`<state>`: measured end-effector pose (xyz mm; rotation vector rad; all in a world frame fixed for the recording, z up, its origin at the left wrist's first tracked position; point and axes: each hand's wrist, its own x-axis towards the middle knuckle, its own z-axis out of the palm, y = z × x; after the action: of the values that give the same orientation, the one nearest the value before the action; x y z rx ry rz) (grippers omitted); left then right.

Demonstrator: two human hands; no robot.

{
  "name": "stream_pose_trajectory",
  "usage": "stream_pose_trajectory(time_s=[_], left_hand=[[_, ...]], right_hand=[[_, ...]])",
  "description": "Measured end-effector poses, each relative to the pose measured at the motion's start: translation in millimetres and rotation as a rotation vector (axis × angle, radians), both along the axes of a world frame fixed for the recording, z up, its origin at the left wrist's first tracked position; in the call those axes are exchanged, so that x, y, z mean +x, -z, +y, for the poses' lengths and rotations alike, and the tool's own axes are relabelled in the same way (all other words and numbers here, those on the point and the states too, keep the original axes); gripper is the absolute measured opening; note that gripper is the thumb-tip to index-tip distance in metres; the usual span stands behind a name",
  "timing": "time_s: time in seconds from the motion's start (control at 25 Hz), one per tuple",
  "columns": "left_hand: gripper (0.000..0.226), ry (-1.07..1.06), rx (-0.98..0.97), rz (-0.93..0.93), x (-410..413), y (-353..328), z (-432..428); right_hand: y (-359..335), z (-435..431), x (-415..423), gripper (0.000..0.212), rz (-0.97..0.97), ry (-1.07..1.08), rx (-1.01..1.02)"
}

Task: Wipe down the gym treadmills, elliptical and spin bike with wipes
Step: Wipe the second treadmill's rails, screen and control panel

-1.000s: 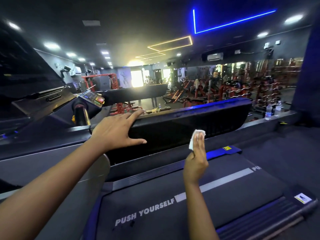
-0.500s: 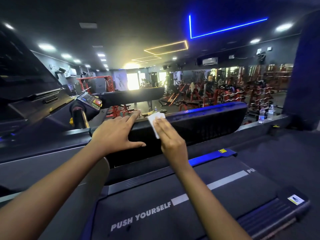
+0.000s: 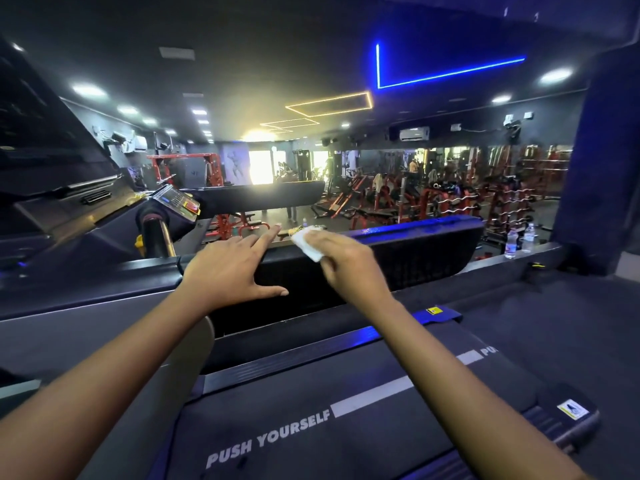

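Left hand point(image 3: 228, 268): palm down, fingers straight and spread, thumb out toward the grip, just left of it.
Right hand point(image 3: 346, 261): fingers curled on wipe point(image 3: 306, 244), pinching it.
Reach: both stretched forward, converging.

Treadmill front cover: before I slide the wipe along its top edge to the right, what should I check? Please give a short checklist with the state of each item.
1. The right hand holds the wipe: ok.
2. The wipe touches the top edge of the front cover: ok.
3. The left hand rests on the cover, fingers spread: ok.
4. The top edge to the right bears no object: ok.
5. The water bottles stand on the ledge, apart from the cover: ok.
6. The wipe is damp enough: cannot tell.
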<state>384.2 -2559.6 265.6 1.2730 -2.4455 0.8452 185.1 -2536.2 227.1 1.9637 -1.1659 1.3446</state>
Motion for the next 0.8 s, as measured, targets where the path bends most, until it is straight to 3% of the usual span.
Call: stream_pose_trajectory(time_s=[0.08, 0.2, 0.48, 0.56, 0.68, 0.72, 0.8], left_hand=[[0.108, 0.009, 0.004, 0.015, 1, 0, -1], [0.108, 0.015, 0.013, 0.019, 1, -1, 0], [0.108, 0.010, 0.044, 0.006, 0, -3, 3], [0.110, 0.017, 0.117, 0.022, -1, -8, 5], [0.106, 0.052, 0.205, 0.102, -18, -18, 7], [0.103, 0.081, 0.209, 0.110, -30, -22, 5], [0.105, 0.140, 0.245, 0.068, -62, -28, -4]], right_hand=[[-1, -3, 12, 0.048, 0.163, -0.035, 0.064], [-5, -7, -20, 0.048, 0.211, 0.010, 0.055], [-19, -10, -126, 0.049, 0.113, 0.296, 0.335], [-27, -5, -143, 0.043, -0.034, 0.326, 0.347], [-13, 7, -126, 0.045, -0.326, 0.292, 0.128], [0, 8, -106, 0.047, -0.340, 0.247, 0.042], [32, 7, -66, 0.045, -0.176, 0.178, -0.069]])
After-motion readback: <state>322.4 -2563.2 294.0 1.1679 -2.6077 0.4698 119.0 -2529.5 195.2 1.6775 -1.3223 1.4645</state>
